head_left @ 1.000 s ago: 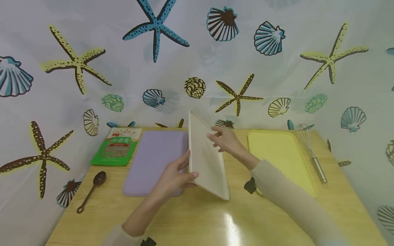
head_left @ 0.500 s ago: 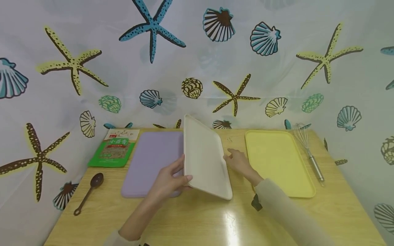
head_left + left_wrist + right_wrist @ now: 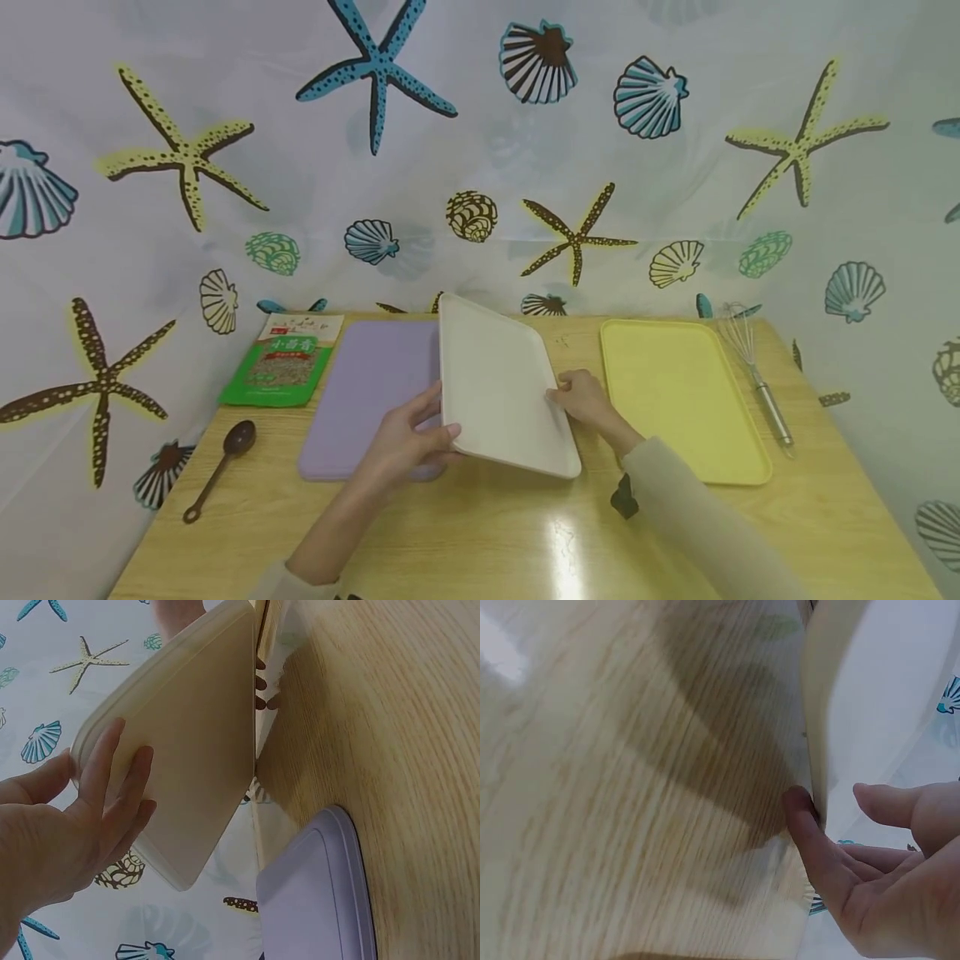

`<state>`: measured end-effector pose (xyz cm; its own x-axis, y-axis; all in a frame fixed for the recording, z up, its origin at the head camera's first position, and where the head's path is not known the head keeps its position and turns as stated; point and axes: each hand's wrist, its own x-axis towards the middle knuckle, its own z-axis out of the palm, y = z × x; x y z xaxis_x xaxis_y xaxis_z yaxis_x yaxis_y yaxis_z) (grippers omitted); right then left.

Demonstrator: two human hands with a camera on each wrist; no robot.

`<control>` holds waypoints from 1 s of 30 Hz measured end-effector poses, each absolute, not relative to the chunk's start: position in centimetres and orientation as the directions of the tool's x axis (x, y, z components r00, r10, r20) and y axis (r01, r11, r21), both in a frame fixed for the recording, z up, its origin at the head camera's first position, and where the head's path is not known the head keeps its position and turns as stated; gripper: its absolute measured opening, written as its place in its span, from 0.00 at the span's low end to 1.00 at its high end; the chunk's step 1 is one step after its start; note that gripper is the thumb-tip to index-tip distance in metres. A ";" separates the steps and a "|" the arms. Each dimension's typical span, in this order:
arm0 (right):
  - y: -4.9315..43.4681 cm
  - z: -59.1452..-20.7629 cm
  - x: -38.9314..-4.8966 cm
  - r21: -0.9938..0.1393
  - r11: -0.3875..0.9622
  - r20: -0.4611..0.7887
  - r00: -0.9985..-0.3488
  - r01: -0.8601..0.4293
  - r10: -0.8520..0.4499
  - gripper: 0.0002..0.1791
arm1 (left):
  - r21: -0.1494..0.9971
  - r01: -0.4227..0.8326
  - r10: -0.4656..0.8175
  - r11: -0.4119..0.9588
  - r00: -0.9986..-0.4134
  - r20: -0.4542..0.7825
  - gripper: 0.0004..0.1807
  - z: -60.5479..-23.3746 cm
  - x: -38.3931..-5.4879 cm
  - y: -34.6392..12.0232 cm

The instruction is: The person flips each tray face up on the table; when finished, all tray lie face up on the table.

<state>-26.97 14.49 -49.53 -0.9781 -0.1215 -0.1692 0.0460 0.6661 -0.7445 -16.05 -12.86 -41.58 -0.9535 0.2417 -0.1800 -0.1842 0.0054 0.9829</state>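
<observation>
Head view: one white tray is tilted, left side raised, over the table, between the purple tray and the yellow tray.
Left hand: pinches the tray's left edge, thumb inside, fingers on the underside.
Right hand: holds the right edge between thumb and fingers; how firmly, I cannot tell.
Tilt: I think both hands should turn it slowly together, so no finger is trapped below the rim.
</observation>
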 end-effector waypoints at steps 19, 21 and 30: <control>16.8 -48.5 -27.3 -0.850 0.477 -0.336 -0.927 0.222 -0.167 0.23 | 0.970 -0.234 0.220 -0.061 -0.951 -0.216 0.34 -42.5 -16.8 -13.7; 17.2 -48.6 -27.3 -0.863 0.454 -0.331 -0.928 0.223 -0.172 0.23 | 0.966 -0.247 0.206 -0.070 -0.951 -0.228 0.33 -43.0 -17.0 -13.9; 18.0 -48.7 -27.4 -0.878 0.415 -0.322 -0.935 0.237 -0.147 0.24 | 0.957 -0.291 0.285 -0.024 -0.919 -0.272 0.40 -44.9 -17.9 -14.4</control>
<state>-27.39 18.00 -48.67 -0.9353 -0.1474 -0.3217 0.2367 0.4153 -0.8784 -17.93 -14.45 -44.86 -0.9192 0.2848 -0.2720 -0.2906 -0.0244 0.9565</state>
